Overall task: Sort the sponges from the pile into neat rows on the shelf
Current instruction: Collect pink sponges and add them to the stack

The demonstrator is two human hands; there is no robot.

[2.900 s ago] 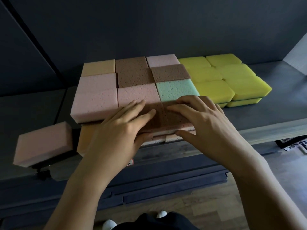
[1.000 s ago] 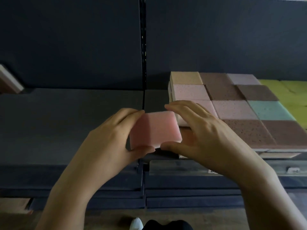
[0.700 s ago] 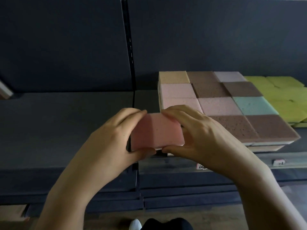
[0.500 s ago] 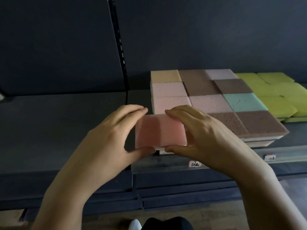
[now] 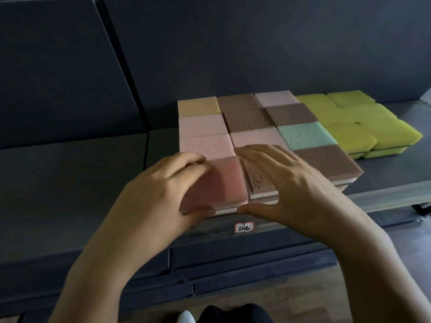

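- Nearest of all, below both thumbs, a small white label (image 5: 243, 227) sits on the front lip of the shelf (image 5: 384, 198).
- The left hand (image 5: 158, 194) has the pink sponge (image 5: 221, 183). Its fingers (image 5: 186, 164) curl over the sponge's left edge and the thumb is tucked under the front, a hold that lets it steer the sponge in square.
- That sponge lies on top of the stack at the front-left corner, flush against the speckled brown sponge (image 5: 258, 180). It looks seated, or very nearly.
- The right hand (image 5: 296, 190) grips nothing. Its fingers are spread and loosely arched over the brown sponge, with the thumb at the stack's front face. That reads as a guide to keep the front edge in line.
- Just past the fingertips lie pale pink sponges (image 5: 205, 145), packed edge to edge, so the new one has a straight line to butt against.
- Beyond the right fingers comes a teal sponge (image 5: 305, 136).
- Farther right, the yellow-green sponges (image 5: 349, 136) form their own block, apparently grouped by kind.
- No loose pile is in view, so there's no telling how many remain.
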